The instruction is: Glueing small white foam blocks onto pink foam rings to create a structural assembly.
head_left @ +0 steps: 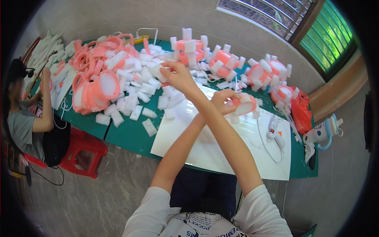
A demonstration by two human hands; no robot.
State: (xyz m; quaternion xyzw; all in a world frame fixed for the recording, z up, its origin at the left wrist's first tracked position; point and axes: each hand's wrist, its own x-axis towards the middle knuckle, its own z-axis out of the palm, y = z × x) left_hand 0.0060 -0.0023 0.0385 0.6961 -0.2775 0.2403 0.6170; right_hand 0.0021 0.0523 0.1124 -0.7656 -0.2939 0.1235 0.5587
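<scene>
My forearms cross over the table. My left hand (224, 101) reaches to the right side of the crossing, its fingers closed on a pink foam ring (245, 107) with small white foam blocks on its rim. To the left, my right hand (178, 78) is at the edge of a heap of loose white foam blocks (132, 94). Its thumb and fingers pinch a white foam block (156, 73). Beneath the ring lies a glossy white board (189, 134), and a white glue gun (275, 132) with a cord rests on its right part.
Pink foam rings (92, 96) are piled left of the heap on the green table (130, 132). Block-studded pink rings (227, 63) line the back. A red plastic bag (302, 112) and white bottle (318, 134) stand right. Another person (29, 118) sits left, near a red stool (85, 154).
</scene>
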